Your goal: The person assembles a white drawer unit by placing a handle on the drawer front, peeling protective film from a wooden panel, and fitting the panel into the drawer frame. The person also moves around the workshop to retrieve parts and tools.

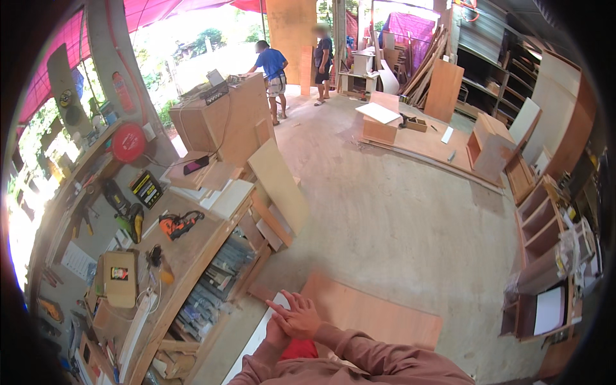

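My left hand [275, 332] and my right hand [304, 316] are pressed together in front of my body, near the lower edge. The right hand lies across the left one, its fingers stretched out and pointing up and to the left. No object shows between them. Most of the left hand's fingers are hidden behind the right hand. Below the hands, a reddish-brown wooden panel [378, 314] lies low in front of me. Beside it, a narrow white board [256, 339] runs under my left wrist.
On the left, a workbench [212, 247] holds an orange power tool [178, 224], a cardboard box [120, 279] and hand tools. Boards [279, 186] lean at its end. Two people, one in a blue shirt [272, 61], stand far off. Wooden cabinets [539, 224] line the right.
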### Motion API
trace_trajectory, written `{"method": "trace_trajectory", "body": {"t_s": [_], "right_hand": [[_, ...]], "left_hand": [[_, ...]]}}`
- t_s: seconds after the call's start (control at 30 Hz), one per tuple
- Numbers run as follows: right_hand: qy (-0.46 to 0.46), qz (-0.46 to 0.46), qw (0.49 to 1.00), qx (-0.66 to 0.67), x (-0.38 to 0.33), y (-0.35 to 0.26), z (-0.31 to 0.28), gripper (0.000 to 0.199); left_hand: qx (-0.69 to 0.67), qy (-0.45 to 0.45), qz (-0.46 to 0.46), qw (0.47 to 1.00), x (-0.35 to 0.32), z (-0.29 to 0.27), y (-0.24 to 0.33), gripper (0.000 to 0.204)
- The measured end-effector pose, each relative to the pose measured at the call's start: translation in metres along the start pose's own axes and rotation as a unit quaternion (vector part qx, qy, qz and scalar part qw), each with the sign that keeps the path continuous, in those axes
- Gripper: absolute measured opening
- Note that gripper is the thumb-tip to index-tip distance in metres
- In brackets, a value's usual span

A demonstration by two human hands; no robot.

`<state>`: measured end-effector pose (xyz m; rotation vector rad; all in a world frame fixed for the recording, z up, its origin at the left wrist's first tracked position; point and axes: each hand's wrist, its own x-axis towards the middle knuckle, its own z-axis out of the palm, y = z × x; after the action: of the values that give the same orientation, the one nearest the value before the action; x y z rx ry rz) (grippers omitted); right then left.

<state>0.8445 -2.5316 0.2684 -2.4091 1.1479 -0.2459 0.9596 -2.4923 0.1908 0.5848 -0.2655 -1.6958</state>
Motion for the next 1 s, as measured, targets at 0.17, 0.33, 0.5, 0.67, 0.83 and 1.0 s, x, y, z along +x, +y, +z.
{"method": "trace_trajectory", "body": {"t_s": [0.17,0.33,0.5,0.67,0.83,1.0], "right_hand": [[0.046,0.005,0.999,0.002,0.190,0.172,-0.003,0.062],[0.121,0.321,0.687,0.640,0.317,0.338,-0.093,0.075],[0.160,0.211,0.362,0.894,0.381,0.469,-0.244,0.059],[0.235,0.176,0.243,0.924,0.484,0.636,-0.267,0.051],[0.207,0.102,0.229,0.946,0.664,0.825,-0.288,0.043],[0.147,0.225,0.270,0.925,0.881,0.902,-0.399,0.035]], "left_hand": [[-0.016,0.058,-0.016,0.998,0.232,0.035,0.034,0.053],[0.173,0.124,-0.096,0.972,0.485,0.133,0.065,0.039],[0.658,-0.224,0.196,0.692,0.673,0.234,0.051,0.034],[0.718,-0.368,0.214,0.550,0.882,0.257,0.025,0.027],[0.783,-0.344,0.222,0.469,1.124,0.266,0.056,0.028],[0.852,-0.138,0.237,0.447,1.318,0.299,0.135,0.037]]}}
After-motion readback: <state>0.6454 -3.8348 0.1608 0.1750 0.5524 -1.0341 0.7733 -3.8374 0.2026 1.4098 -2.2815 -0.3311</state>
